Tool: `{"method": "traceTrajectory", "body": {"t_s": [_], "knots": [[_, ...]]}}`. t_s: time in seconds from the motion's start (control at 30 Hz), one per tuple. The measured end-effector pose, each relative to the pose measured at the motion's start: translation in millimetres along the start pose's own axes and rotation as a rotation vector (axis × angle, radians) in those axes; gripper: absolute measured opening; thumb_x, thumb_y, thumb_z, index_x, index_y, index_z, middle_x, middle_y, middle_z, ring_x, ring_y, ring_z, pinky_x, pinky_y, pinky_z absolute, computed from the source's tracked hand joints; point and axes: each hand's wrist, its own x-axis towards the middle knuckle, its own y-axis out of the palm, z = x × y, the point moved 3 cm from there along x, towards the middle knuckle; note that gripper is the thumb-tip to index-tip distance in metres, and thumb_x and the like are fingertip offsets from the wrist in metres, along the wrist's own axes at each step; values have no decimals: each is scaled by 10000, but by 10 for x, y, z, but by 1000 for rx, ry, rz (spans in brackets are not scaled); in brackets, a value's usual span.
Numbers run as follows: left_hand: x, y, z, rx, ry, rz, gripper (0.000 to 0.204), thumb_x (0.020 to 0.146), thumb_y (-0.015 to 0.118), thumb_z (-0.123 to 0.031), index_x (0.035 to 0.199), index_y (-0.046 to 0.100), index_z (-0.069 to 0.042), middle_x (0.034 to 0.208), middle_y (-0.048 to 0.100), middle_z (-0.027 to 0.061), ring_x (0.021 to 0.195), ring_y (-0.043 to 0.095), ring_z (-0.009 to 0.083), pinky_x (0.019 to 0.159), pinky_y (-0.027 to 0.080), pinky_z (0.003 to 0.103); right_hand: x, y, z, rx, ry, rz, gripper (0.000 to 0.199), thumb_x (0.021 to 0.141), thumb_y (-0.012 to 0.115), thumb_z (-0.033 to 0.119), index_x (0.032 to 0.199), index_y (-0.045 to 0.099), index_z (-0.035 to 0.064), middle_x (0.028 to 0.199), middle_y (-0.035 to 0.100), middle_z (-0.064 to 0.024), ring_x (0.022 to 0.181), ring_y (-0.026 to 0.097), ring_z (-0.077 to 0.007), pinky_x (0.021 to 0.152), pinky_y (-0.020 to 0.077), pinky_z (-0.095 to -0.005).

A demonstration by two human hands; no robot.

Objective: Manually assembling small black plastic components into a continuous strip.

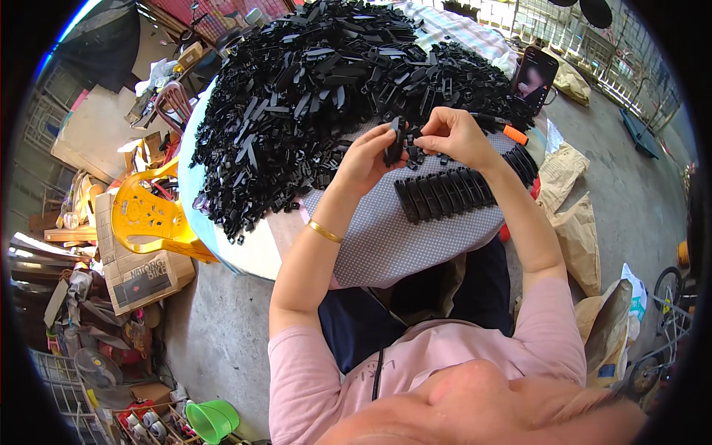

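Observation:
My left hand (365, 157) is closed around a long black plastic part (395, 141), held upright above the table. Close to its right, my right hand (461, 139) has thumb and forefinger pinched together; whatever sits between the fingertips is too small to make out. Beyond both hands rises a large heap of loose black plastic pieces (319, 81), flat and long ones mixed with small ones. Below my right forearm, several similar black parts (445, 194) lie side by side in a neat row on the dotted cloth (371, 245).
An orange-handled tool (515, 135) lies right of my right hand. A phone (535, 77) stands propped at the table's right edge. A yellow plastic chair (148, 211) and a cardboard box (141, 278) are at the left. Brown paper sacks (575, 230) lie on the floor at the right.

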Motion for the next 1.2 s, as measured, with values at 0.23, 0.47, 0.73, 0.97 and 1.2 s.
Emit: {"method": "traceTrajectory", "body": {"t_s": [0.23,0.47,0.73,0.97,1.2], "knots": [[3,131,19,-50,103,0,256,914,462,-127,1138,494,-7,976,604,83,808,625,192,693,502,318,-3,79,0,-82,-62,-150,164,776,615,0,938,596,-22,706,613,-51,620,586,-72,553,482,-208],[10,96,17,-46,113,3,242,918,456,-128,1123,497,-6,995,603,95,833,631,221,708,507,340,-6,97,30,-413,-250,-215,206,771,679,103,929,626,-19,735,659,-98,621,621,-127,556,481,-232],[15,118,79,-63,65,16,238,924,456,-124,1130,478,-7,942,597,95,820,630,221,738,534,381,-32,109,33,-270,-248,-356,153,785,687,130,804,595,9,668,636,-70,603,600,-108,533,459,-213],[-10,201,117,-34,64,48,353,925,463,-136,1252,412,-11,946,590,101,826,632,225,750,538,375,-71,127,71,-275,-516,-423,121,759,696,109,827,647,21,694,631,-55,578,583,-117,518,444,-213],[-27,259,115,55,120,68,401,923,464,-124,1293,366,-1,984,585,113,883,636,270,772,542,362,-144,162,84,-363,-523,-425,131,737,706,101,839,668,27,705,621,-58,568,577,-130,503,445,-227]]}}
